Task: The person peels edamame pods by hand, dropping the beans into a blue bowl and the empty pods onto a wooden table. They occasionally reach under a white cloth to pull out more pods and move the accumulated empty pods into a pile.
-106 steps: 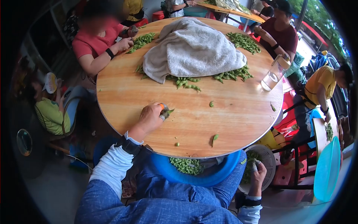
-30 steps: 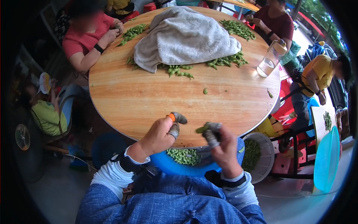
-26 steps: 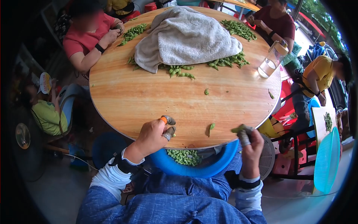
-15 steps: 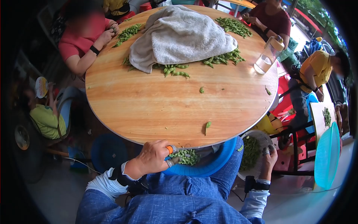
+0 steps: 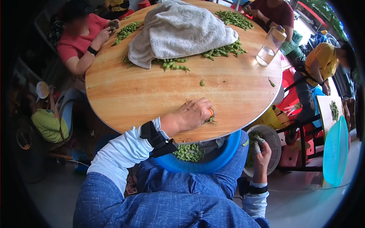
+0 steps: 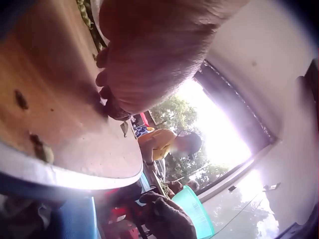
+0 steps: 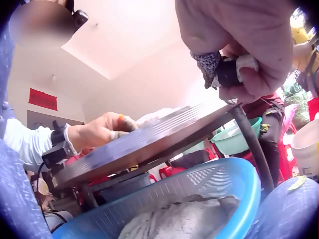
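My left hand [image 5: 192, 114] reaches over the near part of the round wooden table [image 5: 152, 95]. Its curled fingers, one with an orange band, pinch a green soybean pod [image 5: 211, 120], mostly hidden beneath them. Low on the right, my right hand [image 5: 262, 152] is at the white colander [image 5: 276, 148] of pods. In the right wrist view its wrapped fingertips [image 7: 212, 63] are curled in; I cannot tell whether anything is between them. Between my lap and the table edge sits a blue basin [image 5: 226, 155] with shelled green beans [image 5: 189, 152].
A grey towel [image 5: 186, 34] covers a heap of pods [image 5: 224, 50] mid-table. A water bottle [image 5: 270, 46] stands at the right edge. Other people sit around, with pod piles [image 5: 235, 19] before them. A turquoise basket [image 5: 334, 152] leans at far right.
My left hand has risen from the basin and moved right onto the pod lying on the table. My right hand, having come near the left earlier, is back at the colander.
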Action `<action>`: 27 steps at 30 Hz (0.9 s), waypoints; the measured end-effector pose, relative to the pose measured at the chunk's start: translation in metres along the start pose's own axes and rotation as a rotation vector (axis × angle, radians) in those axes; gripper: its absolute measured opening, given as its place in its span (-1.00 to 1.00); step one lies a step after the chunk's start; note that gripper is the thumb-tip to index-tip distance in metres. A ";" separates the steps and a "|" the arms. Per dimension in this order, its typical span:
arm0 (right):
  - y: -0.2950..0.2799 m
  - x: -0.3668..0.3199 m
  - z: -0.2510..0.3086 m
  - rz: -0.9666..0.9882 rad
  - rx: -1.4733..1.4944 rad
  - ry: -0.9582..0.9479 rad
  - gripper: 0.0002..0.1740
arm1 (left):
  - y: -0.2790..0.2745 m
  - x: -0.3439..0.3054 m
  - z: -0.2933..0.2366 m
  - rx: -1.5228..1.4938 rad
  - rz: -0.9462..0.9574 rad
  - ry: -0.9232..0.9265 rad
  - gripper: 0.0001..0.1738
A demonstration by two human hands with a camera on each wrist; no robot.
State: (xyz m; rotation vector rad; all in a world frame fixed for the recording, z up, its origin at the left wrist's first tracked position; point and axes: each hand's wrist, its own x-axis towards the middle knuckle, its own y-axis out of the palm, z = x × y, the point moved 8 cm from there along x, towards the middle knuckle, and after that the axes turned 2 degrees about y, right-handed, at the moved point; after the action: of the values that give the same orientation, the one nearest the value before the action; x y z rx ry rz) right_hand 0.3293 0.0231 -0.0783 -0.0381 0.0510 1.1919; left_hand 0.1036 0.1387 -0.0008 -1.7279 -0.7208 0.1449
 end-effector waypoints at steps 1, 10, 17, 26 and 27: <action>0.006 -0.003 0.004 0.022 -0.024 -0.019 -0.81 | -0.001 -0.003 -0.002 0.012 -0.028 -0.037 -0.91; 0.055 -0.009 0.049 0.132 0.090 -0.123 -0.79 | -0.033 -0.062 0.042 -1.022 -0.187 -0.664 -0.83; 0.157 -0.037 0.070 0.642 0.305 0.121 -0.66 | -0.013 -0.085 -0.013 -1.525 -0.015 -0.757 -0.78; 0.179 -0.053 0.067 0.773 0.488 0.271 -0.66 | -0.002 -0.089 -0.027 -1.521 0.108 -0.751 -0.76; 0.179 -0.053 0.066 0.773 0.491 0.276 -0.66 | -0.001 -0.089 -0.027 -1.518 0.123 -0.759 -0.76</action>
State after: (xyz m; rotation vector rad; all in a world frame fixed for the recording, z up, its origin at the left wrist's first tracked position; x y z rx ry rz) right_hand 0.1451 0.0436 -0.0098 0.2719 0.6462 1.9075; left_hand 0.0444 0.0687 -0.0159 -3.2296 -1.4783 0.4189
